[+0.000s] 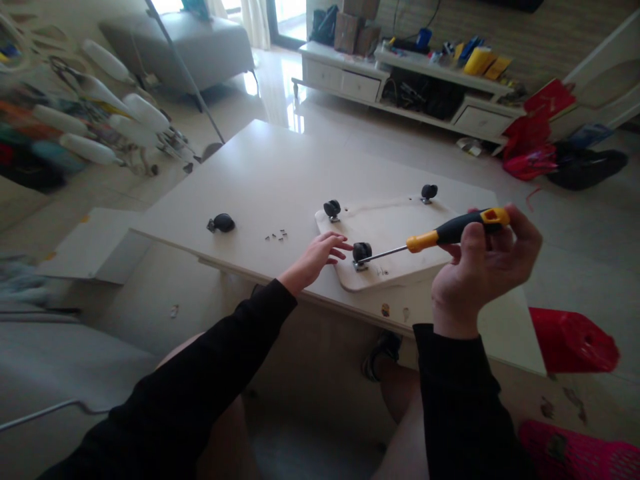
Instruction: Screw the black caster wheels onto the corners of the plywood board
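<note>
Right of centre, the right hand [470, 270] grips a yellow-and-black screwdriver [457, 229] by its handle, tip at the metal base of the near caster [363, 252]. The left hand [316, 261], fingers loosely spread, holds nothing beside that caster; contact is unclear. The pale board [390, 233] beneath, centre-right, bears two farther casters [331, 209]. Left of it, screws [283, 233] and a loose caster [224, 223] lie on the worktop [240, 173].

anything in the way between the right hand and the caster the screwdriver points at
Nothing visible blocks it: only the screwdriver lies between, running from the right hand to the metal base of the near caster. The left hand is at the caster's left, out of the screwdriver's line.
</note>
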Tool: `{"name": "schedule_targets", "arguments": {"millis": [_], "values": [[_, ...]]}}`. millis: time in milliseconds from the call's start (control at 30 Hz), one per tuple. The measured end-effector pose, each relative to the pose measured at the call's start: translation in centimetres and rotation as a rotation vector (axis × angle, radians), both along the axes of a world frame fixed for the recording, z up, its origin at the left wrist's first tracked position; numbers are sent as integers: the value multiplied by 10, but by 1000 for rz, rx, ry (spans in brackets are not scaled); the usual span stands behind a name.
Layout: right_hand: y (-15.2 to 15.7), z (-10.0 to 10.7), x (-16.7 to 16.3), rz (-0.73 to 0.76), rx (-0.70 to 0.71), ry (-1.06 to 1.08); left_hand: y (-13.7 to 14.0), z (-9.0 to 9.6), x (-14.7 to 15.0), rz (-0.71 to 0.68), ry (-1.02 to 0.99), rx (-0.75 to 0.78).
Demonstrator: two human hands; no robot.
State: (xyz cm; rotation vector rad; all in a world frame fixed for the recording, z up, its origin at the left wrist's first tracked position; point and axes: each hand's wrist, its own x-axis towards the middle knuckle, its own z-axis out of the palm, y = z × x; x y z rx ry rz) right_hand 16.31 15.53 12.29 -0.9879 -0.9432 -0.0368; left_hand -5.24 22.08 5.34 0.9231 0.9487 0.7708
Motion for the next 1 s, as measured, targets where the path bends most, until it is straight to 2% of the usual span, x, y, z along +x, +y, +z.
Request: {"name": "schedule_targets", "arguments": {"millis": [133,333,467,633,800,1000], "values": [[5,-1,-14,36,24,-159,2,0,4,-49,46,70],[9,0,-38,90,-145,-277,7,-5,10,-124,95,166],[12,3,-47,148,-183,-339,5,-1,10,-168,119,184],[14,0,-53,140,-284,-424,4,1,9,-194,126,199],[14,-1,-55,175,-219,-435,4,2,10,-212,132,202],[16,-1,-54,135,-237,-494,-1,10,7,-218,116,200]]}}
